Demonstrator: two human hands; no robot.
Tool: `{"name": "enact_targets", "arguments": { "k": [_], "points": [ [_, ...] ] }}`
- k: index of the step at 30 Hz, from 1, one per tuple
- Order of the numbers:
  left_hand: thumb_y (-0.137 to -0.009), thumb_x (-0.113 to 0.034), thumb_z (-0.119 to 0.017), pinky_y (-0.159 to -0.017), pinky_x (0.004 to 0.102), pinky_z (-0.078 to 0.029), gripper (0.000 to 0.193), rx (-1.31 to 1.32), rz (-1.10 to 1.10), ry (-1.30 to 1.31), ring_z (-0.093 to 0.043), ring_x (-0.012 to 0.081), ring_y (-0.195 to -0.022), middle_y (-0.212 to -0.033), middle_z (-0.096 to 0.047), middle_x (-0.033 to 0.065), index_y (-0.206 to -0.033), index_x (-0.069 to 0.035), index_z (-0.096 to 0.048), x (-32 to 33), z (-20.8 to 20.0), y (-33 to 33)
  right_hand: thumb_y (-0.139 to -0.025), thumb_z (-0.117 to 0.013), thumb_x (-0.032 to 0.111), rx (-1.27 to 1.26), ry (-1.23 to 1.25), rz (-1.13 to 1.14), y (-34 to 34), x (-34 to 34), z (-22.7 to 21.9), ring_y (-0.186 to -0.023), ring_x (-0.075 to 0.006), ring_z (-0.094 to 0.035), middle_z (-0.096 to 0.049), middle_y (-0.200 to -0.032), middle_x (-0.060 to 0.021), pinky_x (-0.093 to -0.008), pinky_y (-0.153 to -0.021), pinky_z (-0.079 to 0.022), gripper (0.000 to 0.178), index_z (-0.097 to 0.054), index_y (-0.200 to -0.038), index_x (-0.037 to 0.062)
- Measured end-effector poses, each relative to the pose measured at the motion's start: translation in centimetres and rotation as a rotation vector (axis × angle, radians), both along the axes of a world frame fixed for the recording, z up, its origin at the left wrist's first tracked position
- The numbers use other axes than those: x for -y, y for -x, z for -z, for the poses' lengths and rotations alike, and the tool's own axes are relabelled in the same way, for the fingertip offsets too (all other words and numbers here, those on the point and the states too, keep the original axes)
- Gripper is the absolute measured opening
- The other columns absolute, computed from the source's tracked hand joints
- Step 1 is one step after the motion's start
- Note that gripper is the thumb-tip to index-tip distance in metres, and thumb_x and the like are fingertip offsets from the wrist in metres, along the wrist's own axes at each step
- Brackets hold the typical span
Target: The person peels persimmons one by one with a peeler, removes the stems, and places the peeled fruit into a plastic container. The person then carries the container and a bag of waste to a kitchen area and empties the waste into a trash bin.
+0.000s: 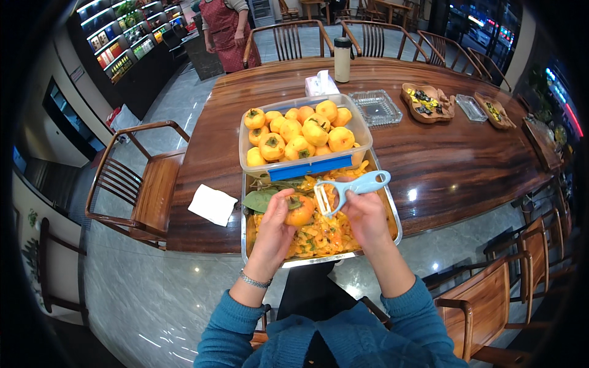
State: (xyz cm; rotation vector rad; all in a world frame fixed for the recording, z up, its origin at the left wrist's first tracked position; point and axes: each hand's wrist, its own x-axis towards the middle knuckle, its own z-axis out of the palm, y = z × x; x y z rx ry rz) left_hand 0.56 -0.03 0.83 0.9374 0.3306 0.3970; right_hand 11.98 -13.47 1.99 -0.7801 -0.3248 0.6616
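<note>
My left fingers (281,204) held persimmon (300,211), seemingly unpeeled; right fingers (361,205) gripped peeler (363,183). Fruit (272,147) in tub (367,138) looked peeled; this one pending.

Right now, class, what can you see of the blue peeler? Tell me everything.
The peeler is light blue, plastic-looking and glossy, its handle pierced near the end. Its forked head carries a pale, slim crosspiece, apparently the blade. The right hand grips it by the fingers, handle pointing right, head left, above the metal tray. The head sits close beside the orange fruit; contact is unclear.
</note>
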Motion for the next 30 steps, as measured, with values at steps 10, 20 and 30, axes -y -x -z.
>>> {"name": "enact_targets", "arguments": {
  "k": [10,20,30],
  "points": [
    [-0.095,-0.022,-0.044,-0.088,0.0341,-0.045,0.026,0.112,-0.011,0.227,-0.054,0.0172,-0.104,-0.113,-0.054,0.0080,-0.117,-0.008,-0.046,1.0,0.2,-0.6,-0.089,-0.051,0.005,0.156,0.106,0.070,3.0,-2.3,0.1,-0.087,-0.0088,-0.056,-0.059,-0.095,-0.0038,-0.0237,-0.078,-0.044,0.018,-0.053,-0.106,-0.0007],
    [-0.093,-0.015,-0.045,-0.084,0.0312,-0.047,0.024,0.051,-0.110,0.149,-0.057,0.0165,-0.096,-0.105,-0.056,0.0078,-0.115,-0.006,-0.047,1.6,-0.4,-0.6,-0.089,-0.050,0.005,0.176,0.217,0.101,3.3,-3.1,-0.1,-0.074,-0.0064,-0.051,-0.056,-0.084,-0.0016,-0.0220,-0.066,-0.043,0.009,-0.053,-0.096,-0.0011],
    [-0.087,-0.013,-0.049,-0.068,0.0297,-0.050,0.033,0.070,-0.050,0.085,-0.060,0.0181,-0.086,-0.103,-0.057,0.0108,-0.118,-0.003,-0.044,0.4,0.4,0.1,-0.089,-0.052,0.010,0.036,0.231,-0.069,1.7,-3.6,-0.1,-0.060,-0.0068,-0.045,-0.050,-0.067,0.0013,-0.0216,-0.055,-0.035,0.010,-0.055,-0.083,0.0025]
  ]
}}
